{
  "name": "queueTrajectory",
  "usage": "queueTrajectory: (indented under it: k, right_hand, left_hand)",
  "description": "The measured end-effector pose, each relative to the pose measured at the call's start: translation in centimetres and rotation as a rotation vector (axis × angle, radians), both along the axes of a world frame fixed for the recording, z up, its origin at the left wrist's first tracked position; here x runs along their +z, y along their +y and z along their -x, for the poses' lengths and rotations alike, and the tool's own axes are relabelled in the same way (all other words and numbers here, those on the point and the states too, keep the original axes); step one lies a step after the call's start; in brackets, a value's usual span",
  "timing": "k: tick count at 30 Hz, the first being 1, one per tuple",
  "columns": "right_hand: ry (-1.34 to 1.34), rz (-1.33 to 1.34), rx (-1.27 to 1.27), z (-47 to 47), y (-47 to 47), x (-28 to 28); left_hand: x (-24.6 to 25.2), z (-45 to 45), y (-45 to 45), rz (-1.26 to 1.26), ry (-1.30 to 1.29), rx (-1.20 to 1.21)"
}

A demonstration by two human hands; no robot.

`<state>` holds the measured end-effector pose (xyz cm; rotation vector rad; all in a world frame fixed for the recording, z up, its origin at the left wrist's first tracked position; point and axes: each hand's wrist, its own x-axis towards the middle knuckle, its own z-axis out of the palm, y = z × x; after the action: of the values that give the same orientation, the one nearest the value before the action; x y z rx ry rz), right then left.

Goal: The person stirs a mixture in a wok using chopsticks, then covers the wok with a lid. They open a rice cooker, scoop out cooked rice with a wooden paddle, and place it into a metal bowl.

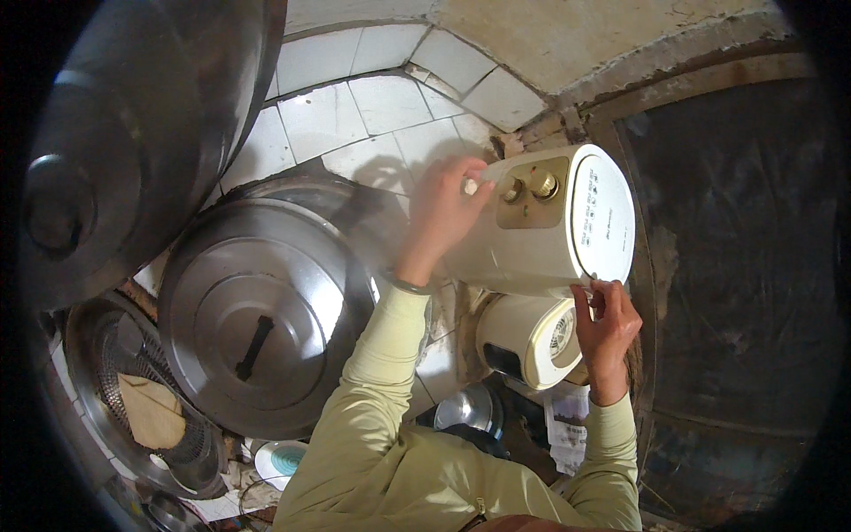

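Observation:
Before me stands a cream air fryer with two gold knobs on a gold panel and a white top bearing writing and small pictures. My left hand is at its left side, thumb and fingers curved toward each other. A small pale spot shows between them; I cannot tell whether it is a held thing. At the lower rim of the white top is my right hand, thumb and fingertips drawn together against the edge. Just below sits a smaller cream housing with a dark panel and a round grille, partly behind my right hand.
A large lidded metal pot stands left of my arm, with a bigger metal vessel above it. A perforated metal strainer holds a flat tan piece. White tiles line the back; a dark panel bounds the right.

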<state>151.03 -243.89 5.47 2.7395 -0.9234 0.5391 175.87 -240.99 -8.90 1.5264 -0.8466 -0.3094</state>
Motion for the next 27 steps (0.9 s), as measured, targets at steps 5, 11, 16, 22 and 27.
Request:
queueTrajectory:
  k: [5,11,16,22,27]
  right_hand:
    - [0.001,0.005,-0.002,-0.2,0.1,0.0]
    - [-0.004,0.008,-0.008,-0.1,0.1,-0.1]
    - [-0.008,0.011,-0.002,-0.3,0.2,-0.2]
    - [0.006,-0.003,-0.031,-0.1,0.3,-0.2]
    - [-0.002,0.018,-0.003,-0.1,0.3,-0.3]
  left_hand:
    - [1.3,-0.1,0.1,0.033,0.016,-0.064]
    - [2.0,0.3,-0.1,0.078,-0.022,-0.089]
    - [2.4,0.6,0.0,0.113,-0.033,-0.112]
    - [2.9,1.0,-1.0,0.146,-0.077,-0.102]
    - [3.4,0.9,-1.4,0.237,-0.117,-0.096]
